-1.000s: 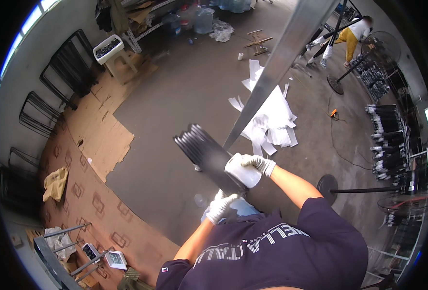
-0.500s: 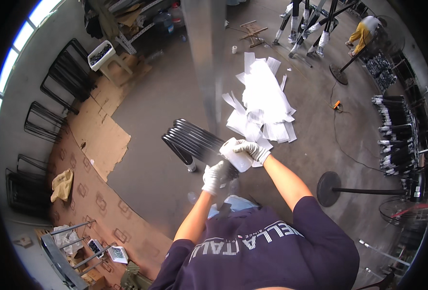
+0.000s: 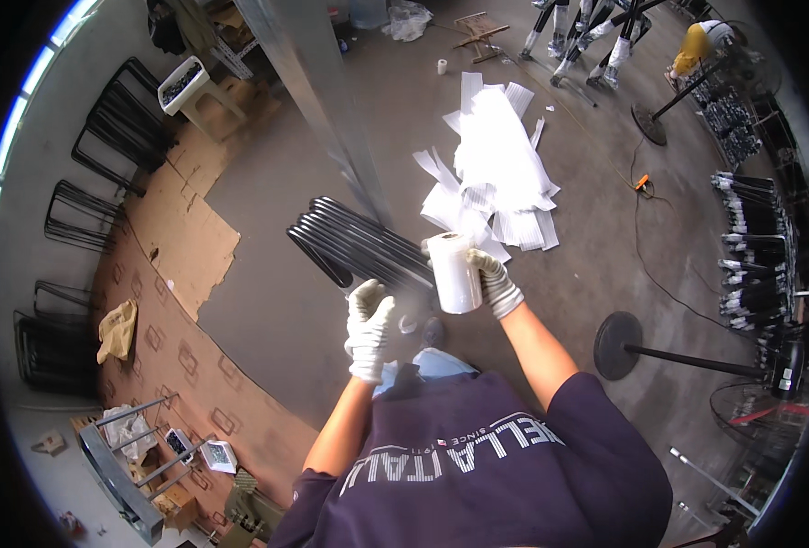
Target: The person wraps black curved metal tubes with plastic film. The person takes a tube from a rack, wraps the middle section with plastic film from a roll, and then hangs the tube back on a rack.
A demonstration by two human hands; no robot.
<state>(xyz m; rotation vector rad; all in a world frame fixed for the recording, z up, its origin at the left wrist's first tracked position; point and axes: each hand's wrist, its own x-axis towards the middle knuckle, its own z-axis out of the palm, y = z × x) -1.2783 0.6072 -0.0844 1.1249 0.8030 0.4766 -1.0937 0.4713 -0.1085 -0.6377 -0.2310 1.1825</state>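
In my right hand [image 3: 497,279], which wears a whitish knit glove, is a roll of clear plastic film [image 3: 455,274] held nearly upright. The fingers wrap its right side, and the cardboard core shows at the top. Just left of the roll a bundle of bent black metal tubes [image 3: 359,239] stands in front of me, its near end partly hidden behind the roll. My gloved left hand [image 3: 366,327] is raised beside the bundle's near left side, thumb apart from the loosely curled fingers, nothing visible in it. Whether it touches the tubes I cannot tell.
White foam sheets [image 3: 505,155] lie piled on the floor ahead. A metal post [image 3: 317,91] rises beyond the tubes. Black frames [image 3: 116,128] lean along the left wall over cardboard [image 3: 190,247]. Fan stands [image 3: 618,345] and a cable are on the right; another person [image 3: 694,46] bends at far right.
My left hand has come off the near end of the tubes and moved left. The roll has turned more upright in my right hand, and the view has shifted slightly.
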